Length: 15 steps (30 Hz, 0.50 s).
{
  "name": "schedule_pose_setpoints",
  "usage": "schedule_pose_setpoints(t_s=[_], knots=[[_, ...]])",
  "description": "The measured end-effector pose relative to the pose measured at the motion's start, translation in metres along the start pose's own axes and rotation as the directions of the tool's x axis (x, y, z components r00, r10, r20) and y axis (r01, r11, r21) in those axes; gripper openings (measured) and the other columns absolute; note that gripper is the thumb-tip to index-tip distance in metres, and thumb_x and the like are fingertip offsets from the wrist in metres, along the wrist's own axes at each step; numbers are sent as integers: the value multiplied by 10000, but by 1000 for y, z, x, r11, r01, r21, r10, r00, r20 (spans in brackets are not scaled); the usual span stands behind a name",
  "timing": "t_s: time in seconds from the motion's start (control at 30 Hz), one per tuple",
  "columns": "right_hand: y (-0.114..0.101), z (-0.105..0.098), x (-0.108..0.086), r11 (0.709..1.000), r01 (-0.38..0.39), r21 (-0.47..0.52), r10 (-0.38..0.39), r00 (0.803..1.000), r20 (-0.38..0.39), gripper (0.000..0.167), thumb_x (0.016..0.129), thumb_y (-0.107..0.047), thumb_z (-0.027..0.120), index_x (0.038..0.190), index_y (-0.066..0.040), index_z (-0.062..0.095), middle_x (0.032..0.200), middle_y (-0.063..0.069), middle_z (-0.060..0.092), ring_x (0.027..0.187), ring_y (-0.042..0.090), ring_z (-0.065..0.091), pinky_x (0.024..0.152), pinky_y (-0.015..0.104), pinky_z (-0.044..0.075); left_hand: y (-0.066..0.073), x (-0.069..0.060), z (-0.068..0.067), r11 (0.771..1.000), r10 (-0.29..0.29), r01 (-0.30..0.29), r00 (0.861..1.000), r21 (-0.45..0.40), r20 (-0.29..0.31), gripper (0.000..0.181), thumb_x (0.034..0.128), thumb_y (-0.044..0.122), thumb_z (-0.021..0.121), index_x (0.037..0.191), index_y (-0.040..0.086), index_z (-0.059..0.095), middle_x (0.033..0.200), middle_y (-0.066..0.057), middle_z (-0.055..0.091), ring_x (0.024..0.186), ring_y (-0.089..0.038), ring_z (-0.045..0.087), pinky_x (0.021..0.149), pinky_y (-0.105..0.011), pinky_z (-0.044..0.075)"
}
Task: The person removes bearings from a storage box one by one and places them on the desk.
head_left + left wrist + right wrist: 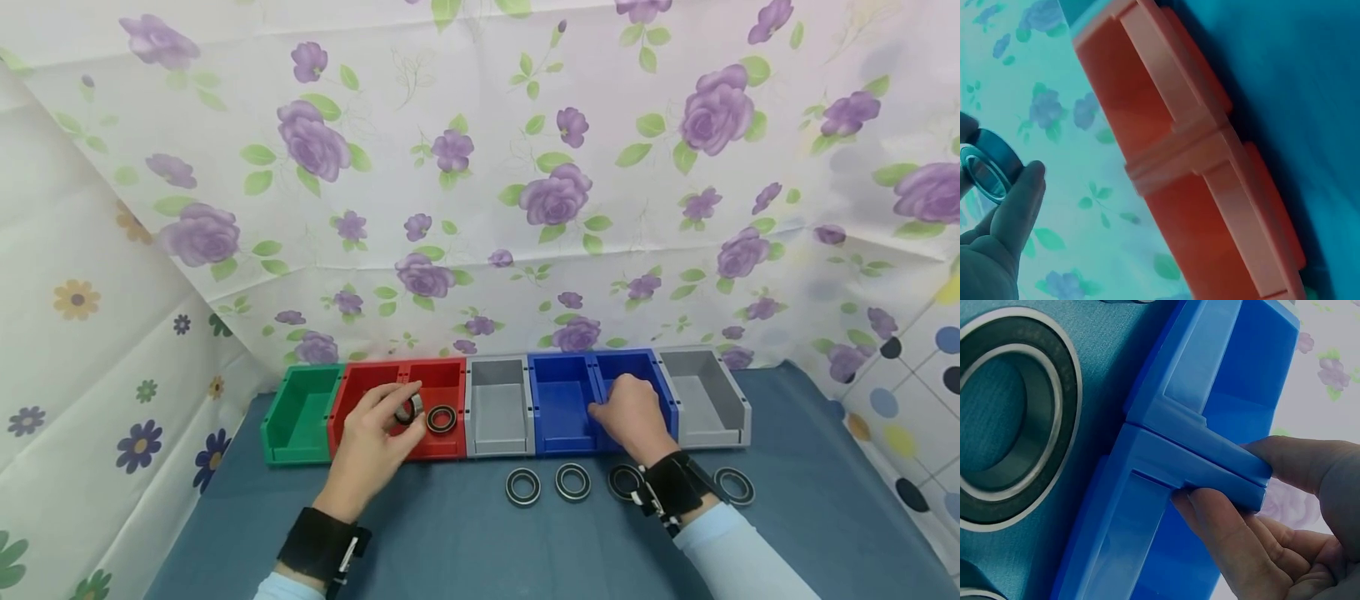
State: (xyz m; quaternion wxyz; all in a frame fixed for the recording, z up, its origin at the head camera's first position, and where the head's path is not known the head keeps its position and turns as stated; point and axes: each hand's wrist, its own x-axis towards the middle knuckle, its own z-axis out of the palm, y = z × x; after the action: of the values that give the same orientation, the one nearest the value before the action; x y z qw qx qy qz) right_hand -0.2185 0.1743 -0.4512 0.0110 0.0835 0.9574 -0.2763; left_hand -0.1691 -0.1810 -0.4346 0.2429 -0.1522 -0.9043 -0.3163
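Observation:
My left hand [372,446] pinches a ball bearing [1005,156] between thumb and fingers, above the red bins [434,377]. Lower in the right red bin, a second bearing [431,422] shows beside the held one. My right hand [636,414] is at the two blue bins [562,417]. In the right wrist view, its thumb and fingers [1225,528] pinch the adjoining side walls where these bins meet. Below the blue bins, a bearing [1071,400] lies on the cloth, partly cut off in that view.
A green bin [302,417] ends the row at left; grey bins [498,412] stand mid-row and at the right end. Several bearings [573,497] lie in a line on the blue-green cloth [480,550] before the bins. A flowered curtain [480,200] hangs behind.

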Motion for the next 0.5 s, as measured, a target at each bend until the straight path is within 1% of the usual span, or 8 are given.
schedule_pose_setpoints(t_s=[0.1, 0.13, 0.2, 0.23, 0.27, 0.37, 0.43, 0.5], knots=[[-1, 0, 0, 1000, -4, 0, 4, 1000, 0, 484, 805, -296, 705, 477, -139, 385, 455, -59, 284, 378, 139, 441, 355, 231, 332, 5, -3, 1, 999, -7, 8, 1000, -42, 28, 482, 793, 237, 729, 1257, 258, 598, 1201, -16, 560, 911, -137, 593, 689, -290, 565], [-1, 0, 0, 1000, -5, -1, 5, 1000, 1, 485, 805, -298, 705, 477, -139, 384, 456, -59, 282, 378, 138, 439, 355, 230, 331, 7, -3, 2, 998, -19, 20, 999, -53, 36, 479, 786, 235, 737, 1246, 265, 605, 1199, -12, 563, 930, -142, 594, 694, -283, 564], [0, 0, 0, 1000, -7, -2, 7, 1000, 2, 485, 805, -298, 705, 477, -139, 384, 458, -60, 281, 379, 136, 435, 355, 230, 329, 10, -5, 4, 996, -41, 45, 998, -71, 54, 485, 767, 224, 757, 1230, 263, 617, 1188, -14, 569, 926, -149, 593, 685, -278, 564], [0, 0, 0, 1000, -8, -3, 8, 1000, 2, 486, 805, -298, 705, 478, -140, 384, 459, -61, 280, 379, 134, 432, 355, 231, 328, 11, -6, 5, 996, -55, 59, 996, -71, 64, 502, 758, 225, 766, 1233, 274, 613, 1185, -12, 568, 881, -141, 594, 659, -264, 559], [0, 0, 0, 1000, -7, -4, 7, 1000, 2, 485, 805, -298, 706, 478, -140, 384, 459, -61, 280, 379, 134, 430, 355, 231, 327, 12, -7, 6, 995, -65, 71, 995, -66, 76, 519, 751, 225, 773, 1238, 285, 607, 1182, -8, 566, 832, -125, 588, 633, -246, 550], [0, 1, 1, 1000, -6, -6, 6, 1000, 0, 484, 803, -298, 707, 477, -139, 386, 458, -61, 282, 379, 133, 430, 354, 231, 326, 16, -10, 9, 997, -70, 74, 992, -33, 104, 567, 730, 224, 797, 1252, 303, 592, 1182, -13, 562, 778, -101, 566, 601, -220, 532], [1, 1, 1, 1000, -4, -7, 4, 1000, -3, 484, 801, -298, 708, 477, -138, 387, 457, -60, 283, 377, 135, 433, 352, 231, 327, 18, -13, 12, 998, -60, 61, 990, -4, 130, 584, 729, 225, 802, 1261, 318, 579, 1186, -6, 555, 809, -98, 571, 616, -210, 534], [1, 1, 1, 1000, -1, -5, 1, 1000, -4, 485, 801, -297, 708, 477, -138, 385, 456, -60, 282, 377, 136, 435, 351, 232, 328, 20, -15, 14, 999, -48, 46, 987, 18, 155, 582, 725, 223, 807, 1255, 311, 584, 1179, -1, 556, 893, -104, 574, 664, -217, 549]])
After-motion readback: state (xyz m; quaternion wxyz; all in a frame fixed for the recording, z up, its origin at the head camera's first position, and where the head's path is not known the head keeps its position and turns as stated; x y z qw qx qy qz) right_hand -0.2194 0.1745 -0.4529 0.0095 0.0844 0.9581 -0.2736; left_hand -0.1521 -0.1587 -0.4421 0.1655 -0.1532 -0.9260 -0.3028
